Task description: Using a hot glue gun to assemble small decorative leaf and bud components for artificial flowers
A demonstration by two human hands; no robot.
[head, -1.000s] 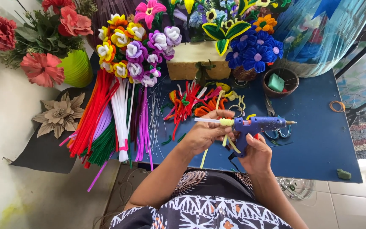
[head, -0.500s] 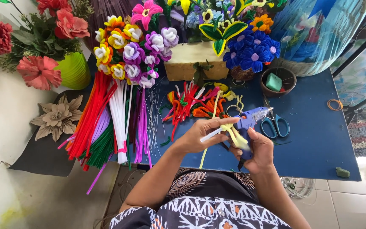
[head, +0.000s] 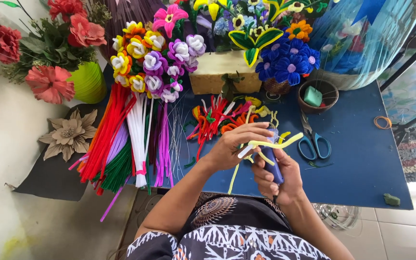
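My left hand [head: 237,144] pinches a yellow pipe cleaner piece [head: 270,144] with thin yellow stems hanging below it. My right hand [head: 278,175] grips a blue glue gun [head: 271,161], held upright with its tip up against the yellow piece. Both hands hover over the front of the blue table [head: 362,168]. Just beyond them lies a loose pile of red, orange and yellow pipe cleaner bits [head: 217,120].
Bundles of long pipe cleaners [head: 126,139] lie at the left with thin wires [head: 176,135]. Blue-handled scissors [head: 314,142] lie right of my hands. A brown bowl [head: 318,96], a foam block [head: 225,72] and flower bouquets [head: 155,62] line the back. A green pot [head: 88,82] stands far left.
The glue gun has swung from pointing sideways to standing upright in my right hand. Both hands have come closer together, with the yellow piece now against the gun's tip.
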